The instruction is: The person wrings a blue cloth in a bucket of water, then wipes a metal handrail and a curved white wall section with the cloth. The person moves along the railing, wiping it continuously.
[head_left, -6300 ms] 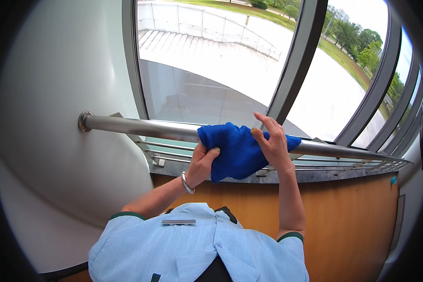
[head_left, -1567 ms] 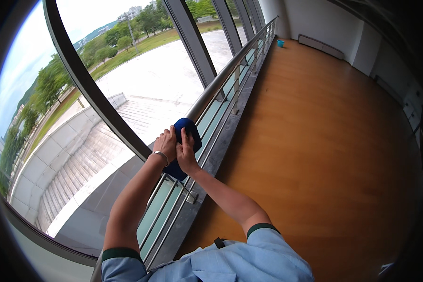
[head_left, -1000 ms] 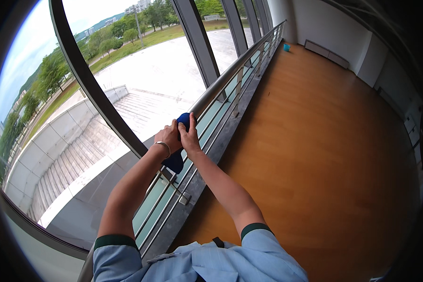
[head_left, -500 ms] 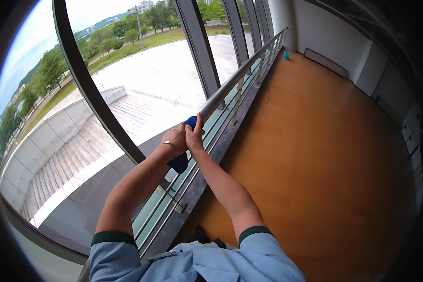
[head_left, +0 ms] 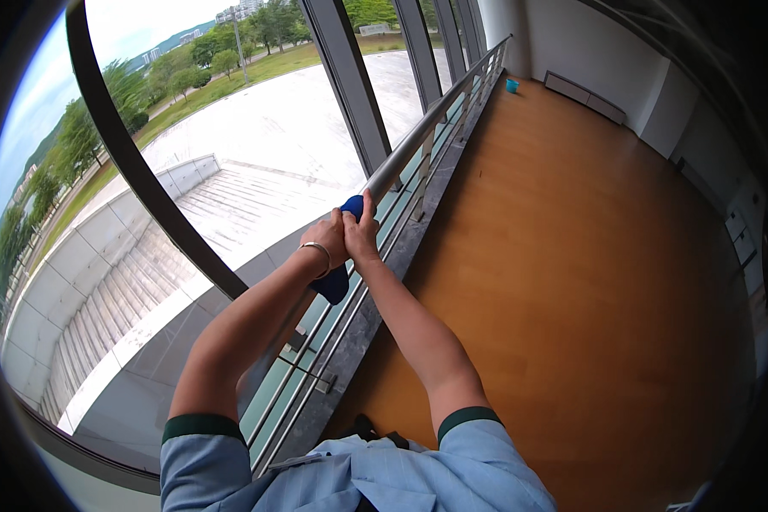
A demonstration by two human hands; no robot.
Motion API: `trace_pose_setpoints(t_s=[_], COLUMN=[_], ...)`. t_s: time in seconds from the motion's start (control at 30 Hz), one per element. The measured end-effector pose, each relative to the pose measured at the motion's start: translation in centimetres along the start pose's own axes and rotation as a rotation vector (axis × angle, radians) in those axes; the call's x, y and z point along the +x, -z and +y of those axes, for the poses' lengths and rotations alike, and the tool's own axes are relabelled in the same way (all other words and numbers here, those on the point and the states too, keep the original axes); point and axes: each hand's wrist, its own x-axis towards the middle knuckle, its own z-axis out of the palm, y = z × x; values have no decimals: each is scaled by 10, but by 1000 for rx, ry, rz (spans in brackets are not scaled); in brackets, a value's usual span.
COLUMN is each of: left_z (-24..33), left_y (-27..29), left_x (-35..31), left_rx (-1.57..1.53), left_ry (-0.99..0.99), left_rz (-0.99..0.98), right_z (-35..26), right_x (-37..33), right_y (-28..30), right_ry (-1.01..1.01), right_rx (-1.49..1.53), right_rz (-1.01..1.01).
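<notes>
On my feed, left hand [head_left: 328, 240] and right hand [head_left: 362, 236] touch, fingers curled round a blue cloth [head_left: 334, 287] on the handrail [head_left: 412, 140] running toward one o'clock (some fingertips hidden, tbh).

Free run forward of hands [head_left: 363, 239] along handrail [head_left: 407, 150]; open room right, above floor [head_left: 555, 264]; window frame [head_left: 145, 177] blocks left, lower rails [head_left: 346, 326] obstruct underneath.

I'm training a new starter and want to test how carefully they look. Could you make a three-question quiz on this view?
1. What colour is the cloth on the handrail?
2. True or false: the left hand and the right hand are both on the cloth.
3. The turquoise bucket stands on: a) the handrail; b) the floor; c) the steps outside.

Key: 1 blue; 2 true; 3 b.
</notes>
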Motion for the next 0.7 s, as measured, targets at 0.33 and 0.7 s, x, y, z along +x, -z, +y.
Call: trace_pose_setpoints(t_s=[0.33,0.7], left_z=[13,5], left_y=[-4,-5], left_x=[11,10], left_rx=[3,12], left_ry=[41,26], left_rz=[-54,-39], right_z=[14,32], right_x=[6,11], right_y=[22,23], right_ry=[183,192], right_rx=[41,82], right_rz=[-47,-73])
